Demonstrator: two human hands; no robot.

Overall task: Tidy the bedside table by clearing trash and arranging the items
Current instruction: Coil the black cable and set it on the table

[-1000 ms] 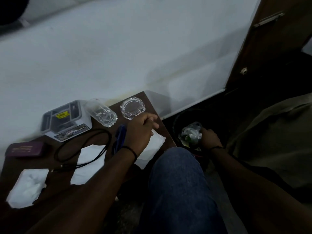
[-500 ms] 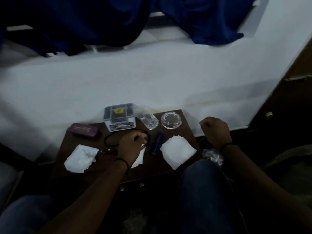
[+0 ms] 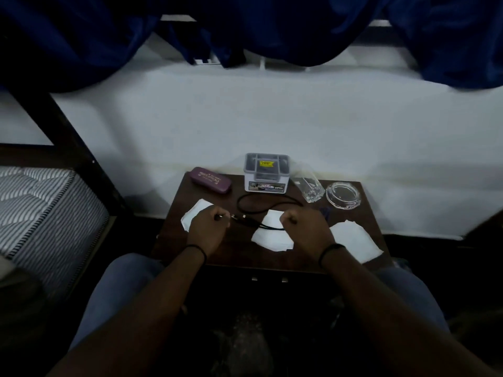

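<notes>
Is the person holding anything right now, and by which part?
The left hand pinches the black cable at its plug end. The right hand is a fist; whether it holds anything cannot be told.

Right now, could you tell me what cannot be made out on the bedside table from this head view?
- Blue pen: mostly hidden behind the right hand.
- Left tissue: partly covered by the left hand.
- Right hand's grip: fingers curled; the hand itself hides whether they hold the black cable.
- Purple case: gold lettering too small and dim.
- Space under the table: too dark.
</notes>
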